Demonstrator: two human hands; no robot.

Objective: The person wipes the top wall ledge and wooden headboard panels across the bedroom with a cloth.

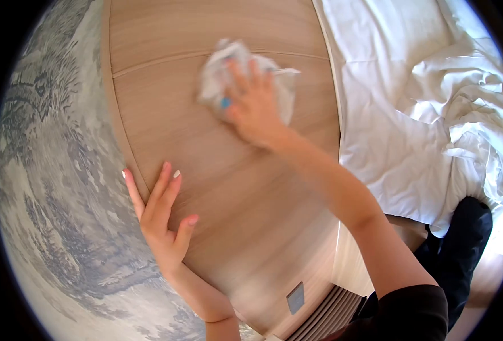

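Note:
Against the light wood panel [206,170] my right hand [254,102] presses a crumpled white cloth [214,85], its fingers bent over the fabric. The hand and cloth are blurred by motion, and a small blue spot shows beside the thumb. Lower and to the left, my left hand [163,221] rests at the panel's left edge with fingers spread. Nothing is held in it.
Grey patterned wall covering [64,199] borders the panel on the left. White bedding [387,113] lies rumpled on the right. A grey plate [295,298] and a slatted vent [328,318] sit low, near dark-clothed legs [461,256].

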